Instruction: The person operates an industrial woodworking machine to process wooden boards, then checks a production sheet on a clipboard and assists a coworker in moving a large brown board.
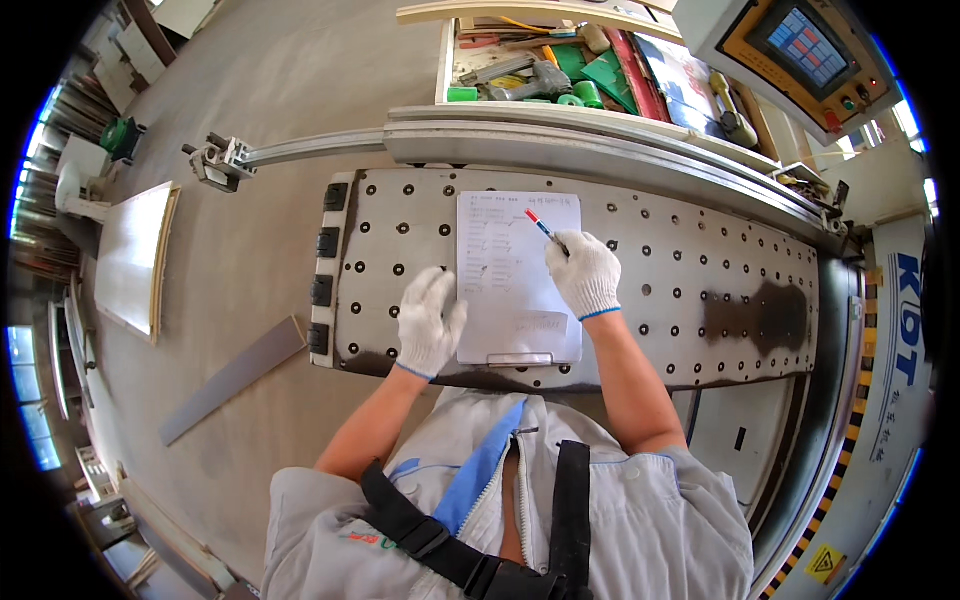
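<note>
A clipboard (pixel 520 358) with white sheets of paper (pixel 540 285) lies on a grey metal machine table (pixel 640 345) dotted with black-rimmed holes. Rows of print and handwriting cover the upper sheet's left side. My right hand (pixel 585 272), in a white knitted glove, grips a pen (pixel 541 226) over the right edge of the paper. The pen's red end points up and to the left. Beside the clipboard's left edge is my left hand (pixel 430 318), also gloved, its fingers apart and nothing in them.
Beyond a metal rail (pixel 580 135) stands a tray of tools (pixel 535 80) with green rolls and a power tool. A control panel (pixel 805 60) rises at the far right. A long board (pixel 235 378) and white panels (pixel 135 258) are on the left.
</note>
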Motion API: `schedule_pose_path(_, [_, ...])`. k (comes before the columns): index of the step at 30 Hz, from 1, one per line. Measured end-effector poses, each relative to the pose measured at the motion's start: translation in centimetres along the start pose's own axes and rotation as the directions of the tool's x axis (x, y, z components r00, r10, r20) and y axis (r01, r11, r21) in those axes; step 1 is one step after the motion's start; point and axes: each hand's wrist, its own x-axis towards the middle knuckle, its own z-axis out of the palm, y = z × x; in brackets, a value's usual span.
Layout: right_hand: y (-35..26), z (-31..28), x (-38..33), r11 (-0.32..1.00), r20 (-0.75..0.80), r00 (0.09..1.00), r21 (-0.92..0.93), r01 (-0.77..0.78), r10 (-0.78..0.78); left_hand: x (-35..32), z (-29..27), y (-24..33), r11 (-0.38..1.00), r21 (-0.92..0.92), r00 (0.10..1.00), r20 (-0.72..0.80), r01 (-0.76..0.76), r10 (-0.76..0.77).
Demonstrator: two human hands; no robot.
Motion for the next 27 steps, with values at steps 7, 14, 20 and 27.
schedule_pose_path(7, [1.0,1.4,-3.9,0.94,0.081,0.997,-0.342,0.007,0.021,-5.9,-2.3,-0.7,0.983,0.007,0.969,0.166,-0.186,0.182])
schedule_pose_path(14, [3.5,-1.3,-7.7,0.984,-0.125,0.984,-0.113,-0.14,0.126,-5.4,-1.9,-0.6,0.985,-0.025,0.978,0.115,-0.172,0.174])
schedule_pose_path(20, [11.7,-5.2,-13.7,0.941,-0.199,0.921,0.011,-0.338,0.333,-5.5,-1.9,-0.5,0.986,-0.034,0.981,0.101,-0.161,0.163])
schedule_pose_path(27, [20.0,-6.9,-19.8,0.94,-0.402,0.891,-0.166,-0.299,0.212,-5.7,-0.8,-0.5,0.982,0.058,0.983,-0.035,-0.179,0.181])
